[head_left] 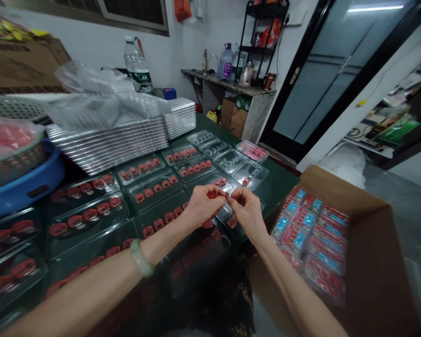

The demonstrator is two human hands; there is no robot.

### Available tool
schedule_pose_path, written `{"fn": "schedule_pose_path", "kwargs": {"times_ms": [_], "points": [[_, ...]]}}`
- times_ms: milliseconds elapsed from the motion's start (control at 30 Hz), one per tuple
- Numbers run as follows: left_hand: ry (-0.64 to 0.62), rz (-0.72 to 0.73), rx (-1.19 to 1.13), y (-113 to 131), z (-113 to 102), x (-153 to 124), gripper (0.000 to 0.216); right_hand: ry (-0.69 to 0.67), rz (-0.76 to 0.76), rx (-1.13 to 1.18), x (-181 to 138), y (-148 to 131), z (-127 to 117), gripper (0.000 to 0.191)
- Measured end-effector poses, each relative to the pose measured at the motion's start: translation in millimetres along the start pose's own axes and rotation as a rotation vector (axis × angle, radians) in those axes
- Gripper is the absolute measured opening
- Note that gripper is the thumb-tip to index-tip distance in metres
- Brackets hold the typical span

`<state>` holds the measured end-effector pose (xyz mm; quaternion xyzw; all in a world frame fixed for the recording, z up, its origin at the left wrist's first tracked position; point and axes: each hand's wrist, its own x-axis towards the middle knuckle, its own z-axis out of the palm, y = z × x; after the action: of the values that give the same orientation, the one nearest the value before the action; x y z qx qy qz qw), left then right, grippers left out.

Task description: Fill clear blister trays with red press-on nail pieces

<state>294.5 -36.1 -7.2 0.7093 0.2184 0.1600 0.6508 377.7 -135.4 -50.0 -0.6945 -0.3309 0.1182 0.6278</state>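
My left hand point(204, 204), with a pale green bangle point(141, 258) on its wrist, is closed around small red pieces point(213, 194) that show between its fingers. Fingertips of my right hand point(247, 208) pinch together against those of the left at a tiny red piece; its exact kind is too small to make out. Both hands hover over clear plastic trays point(157, 186) laid in rows on a dark green table. Red pieces point(160, 222) sit in lines in many of these trays. One red piece point(232, 222) lies in the tray just below my right hand.
Stacked clear trays point(115, 145) stand at the back left, beside a blue basin point(28, 180) with a basket in it. On the right, an open cardboard box point(370, 234) holds filled packs point(307, 220). A closed pack point(252, 151) lies near the table's far edge.
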Motion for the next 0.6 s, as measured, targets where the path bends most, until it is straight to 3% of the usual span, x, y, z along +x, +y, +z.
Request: {"fn": "schedule_pose_path", "kwargs": {"times_ms": [167,333,600], "points": [[0.033,0.212,0.145,-7,-4,0,0.009,-0.098,0.021,-0.059,-6,-2,-3,0.016],[0.001,0.165,0.144,-10,-3,0,0.01,-0.026,0.048,-0.036,-9,1,-2,0.019],[0.01,0.236,0.212,-10,-1,2,0.013,0.042,-0.001,-0.059,-4,1,1,0.012]]}}
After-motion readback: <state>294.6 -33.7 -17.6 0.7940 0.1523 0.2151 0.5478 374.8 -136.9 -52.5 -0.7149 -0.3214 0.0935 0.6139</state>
